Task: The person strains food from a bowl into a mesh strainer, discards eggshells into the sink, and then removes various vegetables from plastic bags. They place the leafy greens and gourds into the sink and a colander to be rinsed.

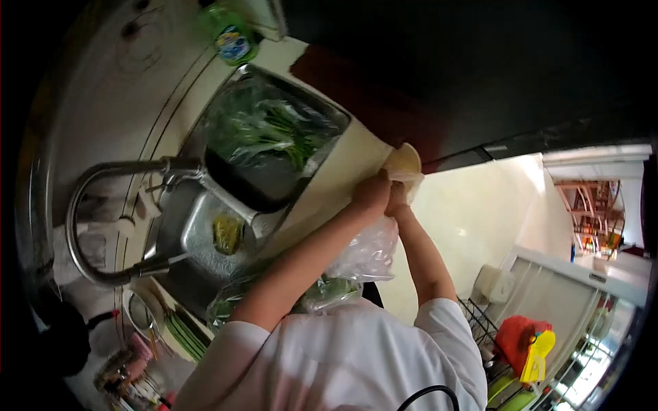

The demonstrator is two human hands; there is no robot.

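Note:
My left hand and my right hand are close together over the counter's front edge, both closed. At their far side a pale cream, rounded thing sticks out, with thin clear plastic about it; its kind is not plain. My fingertips are partly hidden. A crumpled clear plastic bag shows below my wrists. Beneath my left forearm lies more bagged greenery. Left of my hands, a clear bag of leafy green vegetables rests in the upper sink basin.
A curved metal faucet reaches over the second basin, where a yellow-green item lies. Nearby are long green stalks and a green soap bottle. A rack with a red bag stands at right.

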